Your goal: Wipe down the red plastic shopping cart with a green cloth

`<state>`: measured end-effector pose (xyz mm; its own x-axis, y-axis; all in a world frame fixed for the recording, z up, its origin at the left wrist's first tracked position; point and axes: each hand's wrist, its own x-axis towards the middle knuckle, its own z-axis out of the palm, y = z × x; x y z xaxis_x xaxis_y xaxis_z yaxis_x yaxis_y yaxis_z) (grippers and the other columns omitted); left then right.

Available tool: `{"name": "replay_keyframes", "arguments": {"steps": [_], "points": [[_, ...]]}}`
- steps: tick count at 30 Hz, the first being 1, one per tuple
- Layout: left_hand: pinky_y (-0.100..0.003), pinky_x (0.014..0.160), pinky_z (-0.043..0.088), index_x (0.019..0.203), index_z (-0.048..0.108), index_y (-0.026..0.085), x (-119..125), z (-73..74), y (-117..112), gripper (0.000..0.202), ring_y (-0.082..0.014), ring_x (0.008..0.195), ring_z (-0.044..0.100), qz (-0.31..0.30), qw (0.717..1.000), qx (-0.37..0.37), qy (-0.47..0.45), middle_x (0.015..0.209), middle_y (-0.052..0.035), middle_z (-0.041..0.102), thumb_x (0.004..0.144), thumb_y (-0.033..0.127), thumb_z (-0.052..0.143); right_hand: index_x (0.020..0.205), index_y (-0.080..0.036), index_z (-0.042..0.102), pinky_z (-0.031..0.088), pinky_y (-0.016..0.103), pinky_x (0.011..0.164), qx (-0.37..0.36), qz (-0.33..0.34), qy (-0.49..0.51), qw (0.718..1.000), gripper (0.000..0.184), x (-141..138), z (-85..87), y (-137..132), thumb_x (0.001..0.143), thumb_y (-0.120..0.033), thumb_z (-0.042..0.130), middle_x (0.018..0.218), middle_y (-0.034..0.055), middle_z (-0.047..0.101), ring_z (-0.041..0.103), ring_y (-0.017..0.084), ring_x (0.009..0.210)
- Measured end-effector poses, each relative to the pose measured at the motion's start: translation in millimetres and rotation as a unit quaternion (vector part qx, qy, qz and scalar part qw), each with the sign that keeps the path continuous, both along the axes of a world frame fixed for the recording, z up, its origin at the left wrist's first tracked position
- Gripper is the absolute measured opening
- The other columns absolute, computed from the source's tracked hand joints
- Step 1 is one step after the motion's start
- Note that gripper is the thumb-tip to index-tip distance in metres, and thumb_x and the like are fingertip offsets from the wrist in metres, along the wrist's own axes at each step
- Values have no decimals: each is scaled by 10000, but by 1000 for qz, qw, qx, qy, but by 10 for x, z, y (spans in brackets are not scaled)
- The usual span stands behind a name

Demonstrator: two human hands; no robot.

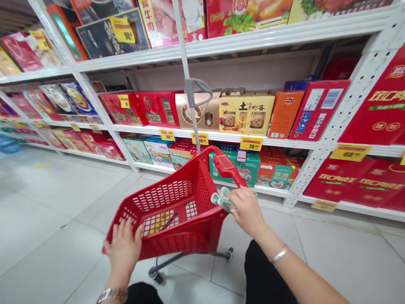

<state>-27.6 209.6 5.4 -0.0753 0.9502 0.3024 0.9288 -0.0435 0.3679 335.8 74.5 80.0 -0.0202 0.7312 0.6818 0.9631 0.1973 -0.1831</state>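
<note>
A red plastic shopping cart (183,233) stands in front of me at a slant, with latticed walls and a grey wheeled base. My left hand (124,242) rests on the rim at the cart's left end, its fingers stretched out and somewhat blurred. At the other end, beside the red handle (225,166), my right hand (245,209) is closed on a crumpled pale green and white cloth (223,198). The cloth touches the cart's corner below the handle. Nothing but a yellow patch seen through the lattice shows at the basket floor.
White metal shelves (226,51) run behind the cart, stocked with gift boxes (246,112) and yellow price tags (251,143). A thin pale pole (180,31) with a grey clip (199,93) rises behind the cart's handle end. Grey tiles (37,217) cover the floor.
</note>
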Motion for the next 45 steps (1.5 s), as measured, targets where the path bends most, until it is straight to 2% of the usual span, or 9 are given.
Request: {"name": "replay_keyframes", "arguments": {"steps": [5, 11, 18, 25, 28, 35, 38, 41, 45], "points": [[-548, 1202, 312, 1490, 468, 227, 588, 138, -469, 537, -257, 1462, 411, -139, 978, -15, -154, 1530, -123, 514, 1003, 383, 303, 1124, -235, 660, 459, 380, 894, -23, 144, 8, 989, 244, -518, 108, -402, 931, -111, 573, 1055, 75, 703, 578, 218, 966], [-623, 1244, 99, 1564, 343, 268, 953, 293, -1155, 565, -248, 1523, 293, -280, 951, 61, -114, 1577, -74, 456, 1010, 323, 243, 1144, -241, 675, 464, 355, 869, -19, 206, 21, 978, 193, -485, 261, -262, 987, -222, 564, 1058, 79, 718, 601, 206, 1001], [-630, 1239, 129, 1576, 314, 281, 662, 474, -1226, 594, -287, 1473, 391, -277, 954, 106, -32, 1517, -74, 535, 984, 308, 347, 1115, -233, 699, 448, 323, 893, -30, 253, -11, 967, 182, -401, 259, 479, 985, -306, 595, 1095, 69, 723, 609, 192, 1001], [-610, 1240, 163, 1472, 500, 252, 623, 560, -1164, 507, -264, 1409, 486, -241, 965, 93, -43, 1431, -88, 618, 990, 331, 368, 973, -203, 735, 395, 329, 800, -145, -37, -38, 988, 145, -86, 472, 1190, 971, -230, 593, 999, 104, 725, 579, 240, 985], [-603, 1237, 184, 1434, 548, 267, 649, 525, -1133, 481, -251, 1377, 519, -248, 960, 107, -71, 1413, -81, 633, 994, 335, 366, 986, -209, 732, 385, 321, 806, -166, -56, -5, 985, 146, -21, 473, 1312, 968, -206, 587, 1032, 91, 731, 584, 233, 1005], [-539, 1230, 270, 1406, 585, 283, 463, 548, -1150, 481, -241, 1393, 500, -265, 956, 98, -78, 1406, -57, 641, 978, 353, 377, 910, -201, 704, 364, 310, 766, -165, -8, 26, 986, 164, -186, 409, 1128, 974, -248, 561, 945, 65, 719, 580, 212, 930], [-564, 1259, 177, 1445, 532, 326, 180, 575, -1139, 495, -237, 1463, 412, -248, 962, 82, -83, 1482, -21, 575, 987, 341, 347, 897, -204, 692, 344, 324, 759, -138, 3, 40, 990, 159, -320, 379, 940, 972, -267, 565, 927, 62, 706, 567, 218, 927], [-643, 1246, 75, 1427, 535, 370, -205, 598, -1075, 488, -262, 1476, 388, -178, 977, 87, -80, 1477, -7, 578, 996, 330, 311, 920, -208, 693, 340, 335, 769, -93, 29, 65, 993, 135, -529, 296, 689, 965, -268, 580, 905, 59, 693, 552, 216, 907], [-685, 1186, 252, 1404, 568, 315, -585, 688, -1028, 488, -335, 1363, 527, -39, 991, 123, -32, 1325, -78, 689, 972, 397, 356, 1023, -224, 696, 372, 357, 806, -20, 104, 110, 988, 119, -898, 106, 278, 933, -236, 619, 976, 61, 689, 547, 213, 907]]}}
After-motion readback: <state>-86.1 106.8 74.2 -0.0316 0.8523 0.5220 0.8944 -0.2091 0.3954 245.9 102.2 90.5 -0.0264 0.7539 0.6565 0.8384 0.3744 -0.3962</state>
